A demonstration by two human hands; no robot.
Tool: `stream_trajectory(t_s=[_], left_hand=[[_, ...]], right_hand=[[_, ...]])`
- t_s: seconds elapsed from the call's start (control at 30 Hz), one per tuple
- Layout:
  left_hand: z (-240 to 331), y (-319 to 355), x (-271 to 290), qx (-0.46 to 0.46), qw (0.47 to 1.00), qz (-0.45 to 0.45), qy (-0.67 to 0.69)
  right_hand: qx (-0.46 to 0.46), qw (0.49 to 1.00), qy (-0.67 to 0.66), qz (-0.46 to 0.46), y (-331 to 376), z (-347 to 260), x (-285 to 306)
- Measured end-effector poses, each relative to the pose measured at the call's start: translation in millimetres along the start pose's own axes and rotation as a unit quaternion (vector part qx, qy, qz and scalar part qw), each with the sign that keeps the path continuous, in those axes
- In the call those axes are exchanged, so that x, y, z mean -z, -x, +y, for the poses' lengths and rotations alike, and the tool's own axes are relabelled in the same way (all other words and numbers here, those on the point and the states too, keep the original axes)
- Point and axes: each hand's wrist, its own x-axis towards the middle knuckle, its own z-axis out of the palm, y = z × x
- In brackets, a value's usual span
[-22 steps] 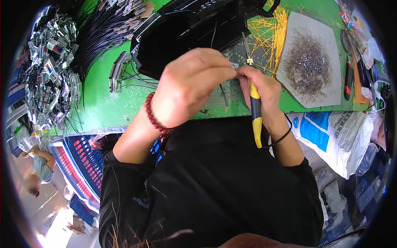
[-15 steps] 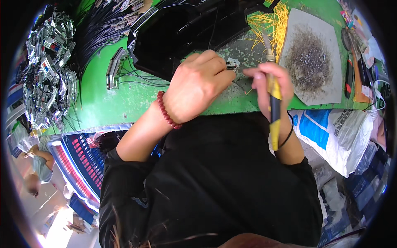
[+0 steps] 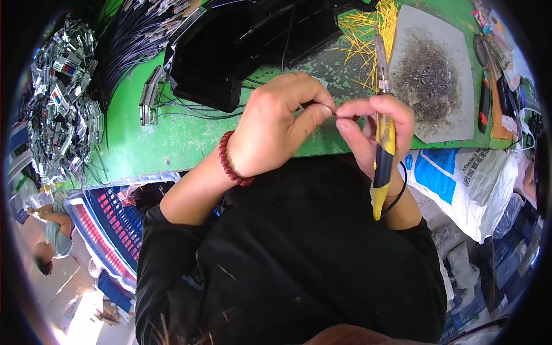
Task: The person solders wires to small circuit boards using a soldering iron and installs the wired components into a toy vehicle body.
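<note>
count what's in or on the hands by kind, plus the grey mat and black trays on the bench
yellow-handled tool, in the right hand: 1
red bead bracelet, on the left wrist: 1
grey mat: 1
black trays: 2, as far as I can tell
total: 5

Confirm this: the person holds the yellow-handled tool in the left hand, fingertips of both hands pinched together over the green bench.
Not quite. In the head view the yellow-handled tool is in the right hand, not the left hand. The rest holds: the fingertips of both hands meet in a pinch over the green bench.
</note>
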Motion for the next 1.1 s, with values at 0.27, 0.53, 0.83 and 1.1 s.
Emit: stream_trajectory(t_s=[0.27, 0.53, 0.83, 1.1], left_hand=[[-1, -3, 5, 0.026, 0.999, -0.017, 0.043], [-8, -3, 11, 0.005, 0.994, -0.068, 0.086], [-7, 0, -2, -0.058, 0.993, -0.007, -0.099], [-29, 1, -20, -0.047, 0.965, 0.058, -0.252]], right_hand=[[0.017, 0.995, -0.097, -0.007, -2, 5, -2], [0.010, 0.997, -0.075, -0.020, -3, 3, 0], [-0.001, 0.998, 0.054, -0.012, 4, 5, -5], [-0.206, 0.978, -0.005, 0.024, 14, -2, 26]])
